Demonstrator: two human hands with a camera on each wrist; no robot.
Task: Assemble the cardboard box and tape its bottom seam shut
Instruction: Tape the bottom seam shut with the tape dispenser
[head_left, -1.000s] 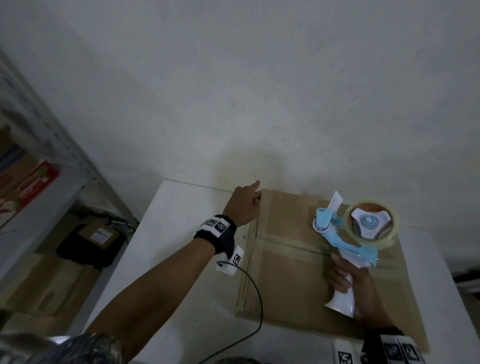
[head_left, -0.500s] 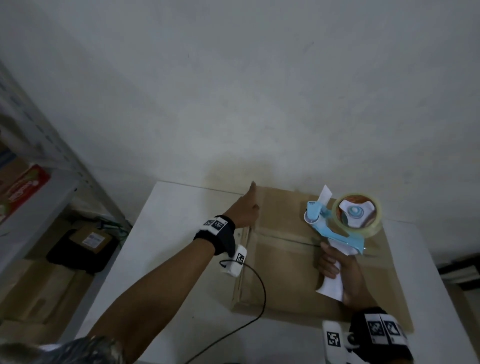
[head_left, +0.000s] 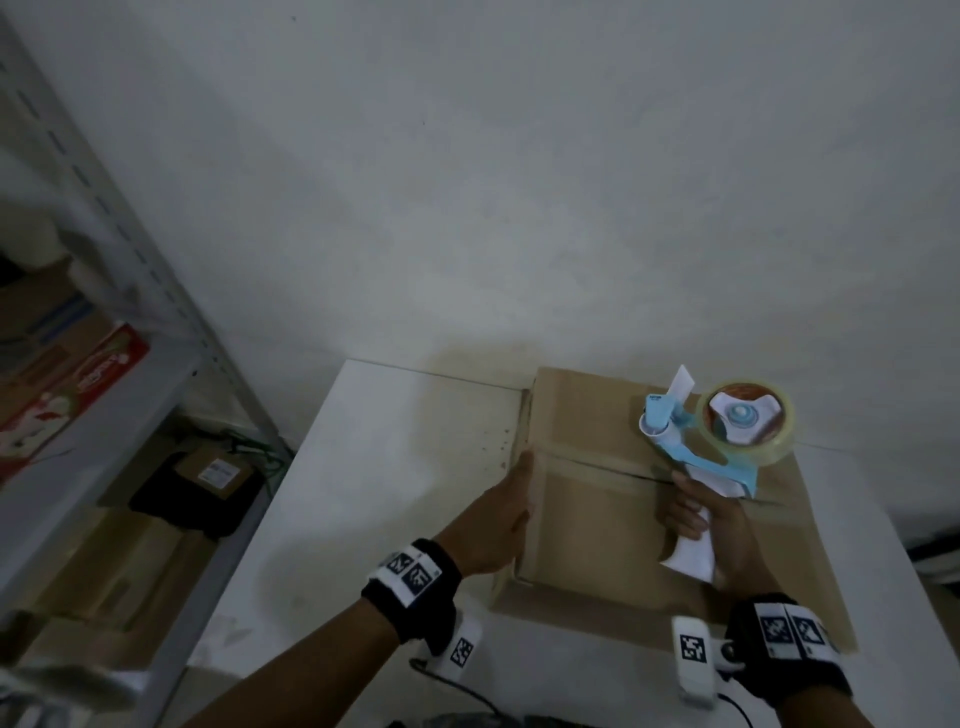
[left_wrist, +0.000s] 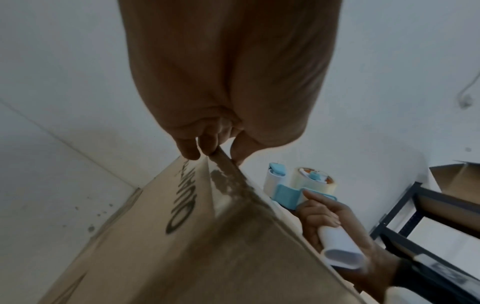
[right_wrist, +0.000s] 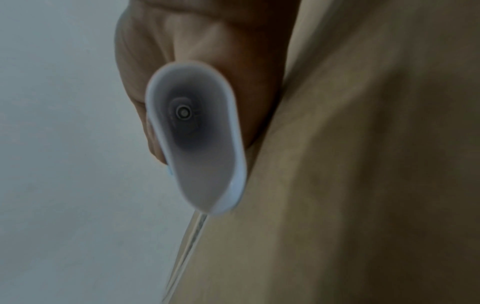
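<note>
A brown cardboard box (head_left: 587, 525) stands on the white table (head_left: 395, 467), its closed flaps facing up and meeting at a seam (head_left: 613, 465). My left hand (head_left: 506, 512) lies with straight fingers along the box's upper left edge. In the left wrist view its fingertips (left_wrist: 192, 152) touch that edge of the box (left_wrist: 233, 246). My right hand (head_left: 701, 525) grips the white handle of a blue tape dispenser (head_left: 680, 441) held over the seam, its clear tape roll (head_left: 748, 423) toward the far right. The right wrist view shows the handle's end (right_wrist: 197, 144) beside the box (right_wrist: 363, 185).
A grey metal shelf (head_left: 130, 415) stands at the left with a red carton (head_left: 67, 395) on it and parcels (head_left: 213, 470) on the floor below. A white wall runs behind the table. A black rack (left_wrist: 428, 226) holding another cardboard box (left_wrist: 457, 176) stands at the right.
My left hand has slid back along the box's left edge from the far corner toward me. The right hand still holds the dispenser over the seam.
</note>
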